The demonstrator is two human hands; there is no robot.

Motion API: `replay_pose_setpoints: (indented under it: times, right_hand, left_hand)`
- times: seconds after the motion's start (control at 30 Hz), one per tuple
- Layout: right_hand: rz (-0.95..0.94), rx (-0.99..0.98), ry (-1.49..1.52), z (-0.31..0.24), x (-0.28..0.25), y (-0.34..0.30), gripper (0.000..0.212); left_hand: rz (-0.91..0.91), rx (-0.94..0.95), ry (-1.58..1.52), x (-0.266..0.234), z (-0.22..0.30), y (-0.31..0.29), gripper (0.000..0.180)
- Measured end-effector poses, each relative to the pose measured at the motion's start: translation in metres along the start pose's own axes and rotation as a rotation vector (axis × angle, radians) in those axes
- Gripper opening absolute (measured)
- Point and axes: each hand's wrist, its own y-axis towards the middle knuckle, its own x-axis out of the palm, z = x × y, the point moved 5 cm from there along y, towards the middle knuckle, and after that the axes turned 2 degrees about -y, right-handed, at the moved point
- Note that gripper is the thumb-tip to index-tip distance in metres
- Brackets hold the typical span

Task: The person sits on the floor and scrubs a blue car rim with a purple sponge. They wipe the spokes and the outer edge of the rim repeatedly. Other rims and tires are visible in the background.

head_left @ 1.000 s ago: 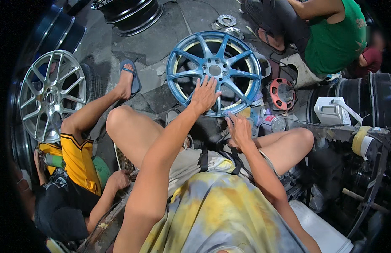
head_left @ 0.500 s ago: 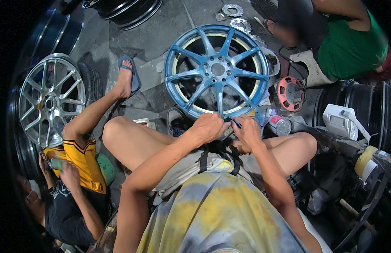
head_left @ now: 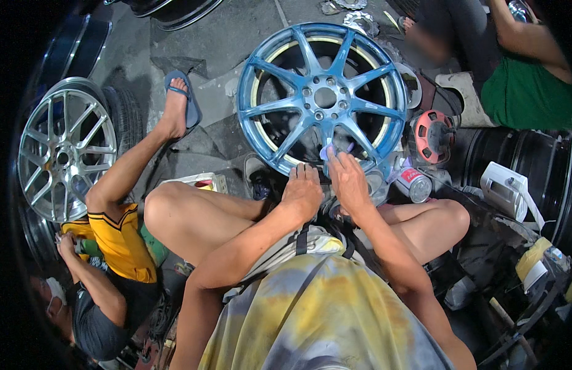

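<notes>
In front of my knees lies a blue multi-spoke wheel rim (head_left: 325, 71), its spokes streaked with whitish patches. My right hand (head_left: 349, 182) reaches over the rim's near edge. Its fingers pinch a small, thin, light-purple piece (head_left: 326, 150) against the spoke nearest me; I cannot make out its exact kind. My left hand (head_left: 303, 196) rests at the near edge of the rim, just left of that spoke, fingers stretched out and flat. Nothing shows in it, though its palm is hidden.
Right of the rim are a can (head_left: 413, 184), a red-faced round device (head_left: 432, 137) and a white appliance (head_left: 505, 190). At left, a co-worker in yellow shorts (head_left: 120, 243) sits by a silver wheel (head_left: 65, 151). Another person in green (head_left: 526, 95) sits at far right.
My hands were together at the rim's near edge around a small dark thing. They have parted; my right hand has moved forward onto the spoke, and my left has flattened at the edge.
</notes>
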Motion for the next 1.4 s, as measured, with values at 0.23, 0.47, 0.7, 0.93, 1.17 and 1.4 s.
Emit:
replay_pose_setpoints:
  times: [0.23,0.47,0.7,0.93,1.17,1.4]
  right_hand:
    - [0.251,-0.092,-0.172,0.022,0.014,0.071,0.025]
    - [0.043,0.002,-0.172,0.007,0.006,0.028,0.034]
    - [0.043,0.140,-0.132,0.011,0.023,0.025,0.052]
    - [0.198,0.315,0.163,0.014,0.017,0.034,0.018]
    - [0.210,0.343,0.303,0.030,0.023,0.038,0.020]
    - [0.183,0.315,0.264,0.036,0.020,0.044,0.022]
  left_hand:
    - [-0.177,0.026,-0.095,-0.020,0.008,-0.003,0.056]
    - [-0.147,0.017,-0.157,-0.131,-0.023,-0.044,0.046]
    - [0.080,0.050,-0.171,-0.161,-0.054,-0.028,0.039]
    - [-0.034,0.049,-0.205,-0.145,-0.045,-0.031,0.038]
    - [-0.004,0.053,-0.179,-0.145,-0.035,-0.031,0.039]
    - [-0.031,0.059,-0.113,-0.132,-0.031,-0.028,0.041]
